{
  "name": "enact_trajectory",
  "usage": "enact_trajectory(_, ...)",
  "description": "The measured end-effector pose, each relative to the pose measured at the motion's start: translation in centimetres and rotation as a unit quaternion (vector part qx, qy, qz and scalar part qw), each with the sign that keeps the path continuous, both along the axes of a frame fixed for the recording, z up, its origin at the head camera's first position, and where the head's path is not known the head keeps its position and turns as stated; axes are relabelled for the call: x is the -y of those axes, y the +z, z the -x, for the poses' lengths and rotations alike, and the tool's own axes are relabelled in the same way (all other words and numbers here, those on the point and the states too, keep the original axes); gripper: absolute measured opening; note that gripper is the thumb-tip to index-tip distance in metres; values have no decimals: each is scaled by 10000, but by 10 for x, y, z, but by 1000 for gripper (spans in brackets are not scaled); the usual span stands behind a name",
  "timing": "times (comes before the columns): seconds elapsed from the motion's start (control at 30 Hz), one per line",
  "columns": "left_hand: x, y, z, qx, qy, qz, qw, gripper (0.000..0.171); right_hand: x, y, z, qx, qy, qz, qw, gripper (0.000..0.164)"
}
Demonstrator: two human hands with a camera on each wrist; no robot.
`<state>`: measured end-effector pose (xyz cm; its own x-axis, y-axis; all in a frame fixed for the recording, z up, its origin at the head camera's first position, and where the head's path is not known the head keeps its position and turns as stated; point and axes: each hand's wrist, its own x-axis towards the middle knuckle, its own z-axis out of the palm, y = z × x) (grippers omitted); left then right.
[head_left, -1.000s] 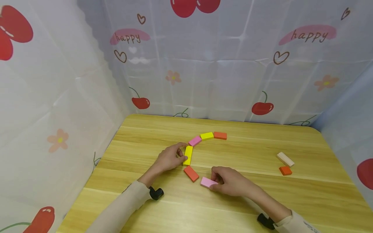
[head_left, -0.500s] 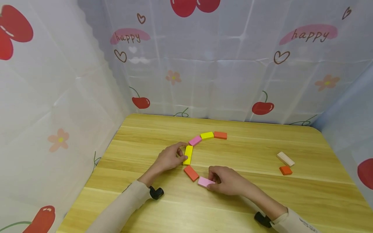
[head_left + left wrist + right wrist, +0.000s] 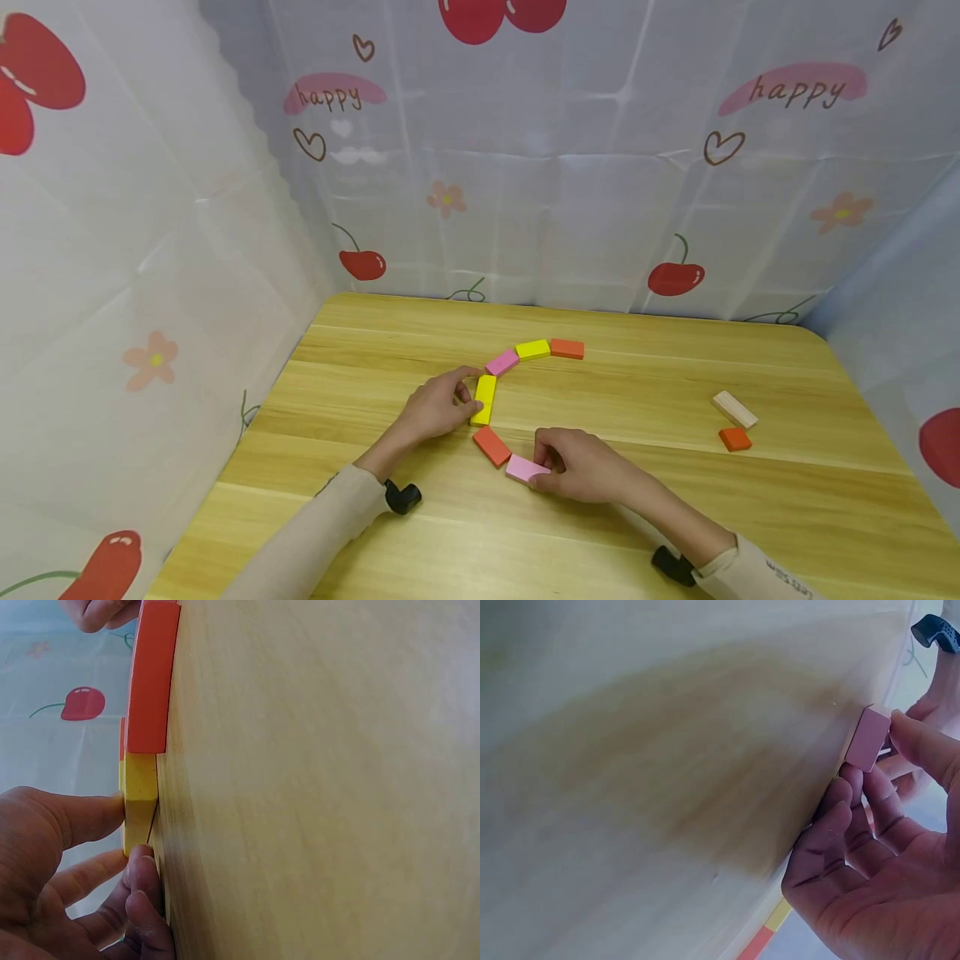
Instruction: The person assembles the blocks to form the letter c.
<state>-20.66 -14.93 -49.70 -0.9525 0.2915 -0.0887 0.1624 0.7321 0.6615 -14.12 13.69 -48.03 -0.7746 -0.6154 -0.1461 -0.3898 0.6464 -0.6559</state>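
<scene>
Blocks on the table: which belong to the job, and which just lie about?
In the job's curve: near pink block (right fingers), near yellow block (left fingers), near red block, far pink block, far yellow block, far red block.
Lying about, apparently: wooden block, orange block.

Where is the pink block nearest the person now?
In the head view, the pink block is below centre, held by the right hand, right of the lower red block.

There are two yellow blocks (image 3: 486, 390), two pink (image 3: 521, 467), three reddish (image 3: 492, 447) and one plain (image 3: 735, 409).
</scene>
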Motion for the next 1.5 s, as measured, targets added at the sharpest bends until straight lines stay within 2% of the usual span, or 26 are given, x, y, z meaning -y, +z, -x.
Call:
enact_trajectory(0.43, -1, 1, 0, 17, -8, -22, 10000, 56, -5, 1, 0, 110, 54, 35, 9999, 25)
enact_trajectory(0.73, 0, 2, -1, 66, 63, 31, 10000, 56, -37, -1, 0, 208, -39, 388, 9990, 25)
enact_trajectory(0.93, 0, 3, -2, 79, 80, 20, 9999, 56, -73, -3, -1, 231, -346, 589, 9974, 21)
enact_trajectory(1.1, -1, 2, -1, 52, 86, 35, 9999, 56, -105, 0, -2, 126, -774, 511, 9956, 22)
enact_trajectory(1.27, -1, 2, -1, 24, 66, 30, 10000, 56, -138, 4, -2, -349, -1230, 237, 9915, 20)
enact_trajectory(1.5, -2, 2, -1, 68, 63, 14, 10000, 56, -188, 13, 2, -898, -1936, -240, 9767, 22)
